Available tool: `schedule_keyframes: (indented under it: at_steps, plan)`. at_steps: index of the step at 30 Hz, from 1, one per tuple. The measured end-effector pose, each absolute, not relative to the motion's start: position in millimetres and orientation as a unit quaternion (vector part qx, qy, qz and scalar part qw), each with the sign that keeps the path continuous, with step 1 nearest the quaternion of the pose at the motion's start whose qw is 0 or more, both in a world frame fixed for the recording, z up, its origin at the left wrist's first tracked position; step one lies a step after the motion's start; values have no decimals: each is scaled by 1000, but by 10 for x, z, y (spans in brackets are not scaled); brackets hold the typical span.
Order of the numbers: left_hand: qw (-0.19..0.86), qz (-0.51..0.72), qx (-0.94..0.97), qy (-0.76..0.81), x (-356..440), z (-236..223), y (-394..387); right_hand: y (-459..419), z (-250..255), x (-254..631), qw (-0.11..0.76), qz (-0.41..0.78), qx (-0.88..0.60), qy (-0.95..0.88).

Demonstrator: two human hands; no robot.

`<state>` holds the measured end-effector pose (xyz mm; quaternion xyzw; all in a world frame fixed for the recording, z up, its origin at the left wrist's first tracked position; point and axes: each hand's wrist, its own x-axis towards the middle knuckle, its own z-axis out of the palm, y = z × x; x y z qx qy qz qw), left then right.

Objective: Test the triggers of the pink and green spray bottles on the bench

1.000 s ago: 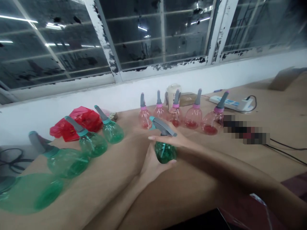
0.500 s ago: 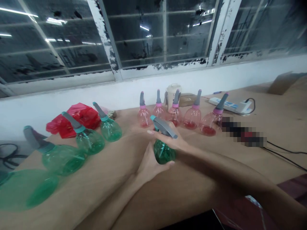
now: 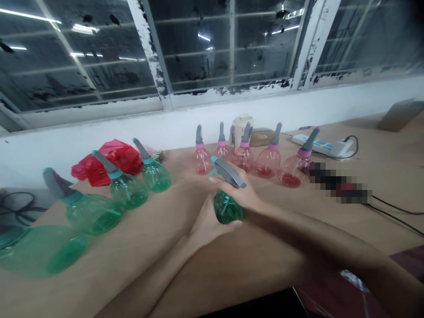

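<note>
At the left of a brown table [image 3: 155, 225], four green spray bottles [image 3: 129, 192] stand in a slanting row, a crumpled red plastic bag [image 3: 122, 154] behind them. Near the middle, the left hand [image 3: 207, 221] curves around the lower body of another green bottle [image 3: 228, 210], thumb extended along its near side. The right hand [image 3: 247, 190] wraps its neck, under the grey spray head. Behind and to the right stand five pink spray bottles [image 3: 268, 163], then a white power strip [image 3: 324, 145].
</note>
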<state>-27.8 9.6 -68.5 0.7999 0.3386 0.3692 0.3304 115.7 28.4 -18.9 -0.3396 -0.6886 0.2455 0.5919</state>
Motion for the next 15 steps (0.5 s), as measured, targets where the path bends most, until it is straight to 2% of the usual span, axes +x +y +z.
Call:
schedule_keyframes:
  at_steps: [15]
  plan:
    - [314,360,806,350,-289,-707,106,273,-175,1166,581,277,-348,-682]
